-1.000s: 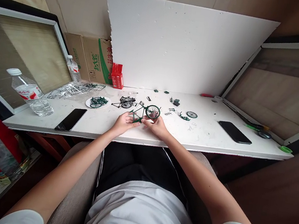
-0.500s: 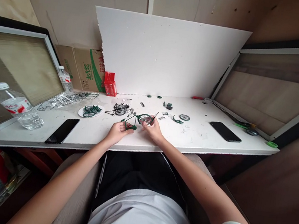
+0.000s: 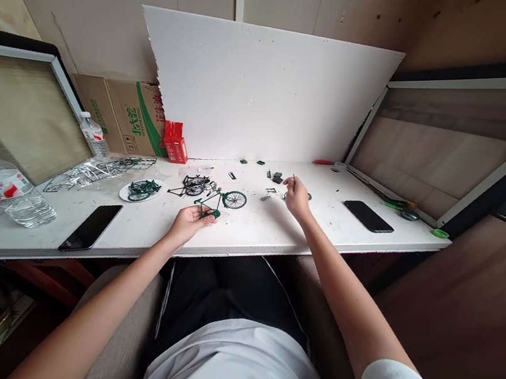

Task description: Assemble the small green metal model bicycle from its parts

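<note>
A small green model bicycle [image 3: 235,200] with one spoked wheel fitted is at the front of the white table. My left hand [image 3: 187,225] is closed around its frame at the end away from that wheel. To the right and a little above the tabletop is my right hand [image 3: 298,199], its fingers pinched together. Whatever is between those fingertips is too small to make out. Part of another wheel shows behind this hand. Small dark green parts [image 3: 277,177] lie just beyond it.
On the left are a white plate [image 3: 159,196] of green bicycle parts, black bicycle parts [image 3: 195,185], a phone [image 3: 91,227] and a water bottle [image 3: 6,185]. A red box [image 3: 176,142] stands behind. Another phone [image 3: 368,216] lies right. A white board [image 3: 267,96] leans at the back.
My right hand has let go of the bicycle's wheel area and moved right, toward the loose parts. My left hand keeps holding the bicycle. The view has shifted slightly to the right.
</note>
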Available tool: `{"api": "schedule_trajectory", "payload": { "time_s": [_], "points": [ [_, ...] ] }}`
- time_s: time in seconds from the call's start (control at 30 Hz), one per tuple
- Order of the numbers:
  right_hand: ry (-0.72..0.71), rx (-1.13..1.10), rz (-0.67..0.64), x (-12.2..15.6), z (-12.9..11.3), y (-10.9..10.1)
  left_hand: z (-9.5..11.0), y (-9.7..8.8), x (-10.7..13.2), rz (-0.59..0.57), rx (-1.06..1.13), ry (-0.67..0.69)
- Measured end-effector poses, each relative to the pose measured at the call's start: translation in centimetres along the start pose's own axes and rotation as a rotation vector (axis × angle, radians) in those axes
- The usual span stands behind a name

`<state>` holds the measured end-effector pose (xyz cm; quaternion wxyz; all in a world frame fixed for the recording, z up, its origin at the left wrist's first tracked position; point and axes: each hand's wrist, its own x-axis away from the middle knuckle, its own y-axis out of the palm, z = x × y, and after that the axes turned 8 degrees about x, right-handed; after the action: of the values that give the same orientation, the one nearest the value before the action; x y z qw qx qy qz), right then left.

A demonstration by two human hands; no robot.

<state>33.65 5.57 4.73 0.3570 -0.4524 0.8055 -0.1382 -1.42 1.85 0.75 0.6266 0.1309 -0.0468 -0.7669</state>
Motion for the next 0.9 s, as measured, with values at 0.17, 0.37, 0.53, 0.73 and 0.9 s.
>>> {"api": "schedule_trajectory", "payload": {
  "time_s": [0.17, 0.37, 0.53, 0.73, 0.9],
  "points": [
    [0.198, 0.54, -0.162, -1.3, 3.2, -3.5, -0.1, -0.2, -0.2, 0.024, -0.011, -0.012],
    [0.288, 0.706, -0.24, -1.8, 3.5, -3.8, -0.4, -0.6, -0.4, 0.049, -0.018, -0.004],
    [0.317, 0.772, -0.232, -1.9, 3.3, -3.4, -0.4, -0.6, -0.4, 0.054, -0.018, -0.007],
    [0.332, 0.764, -0.227, -1.7, 3.9, -3.1, -0.3, -0.4, -0.4, 0.058, -0.018, -0.004],
    [0.331, 0.724, -0.201, -1.5, 4.3, -2.8, -0.2, -0.4, -0.3, 0.054, -0.03, 0.004]
  ]
}}
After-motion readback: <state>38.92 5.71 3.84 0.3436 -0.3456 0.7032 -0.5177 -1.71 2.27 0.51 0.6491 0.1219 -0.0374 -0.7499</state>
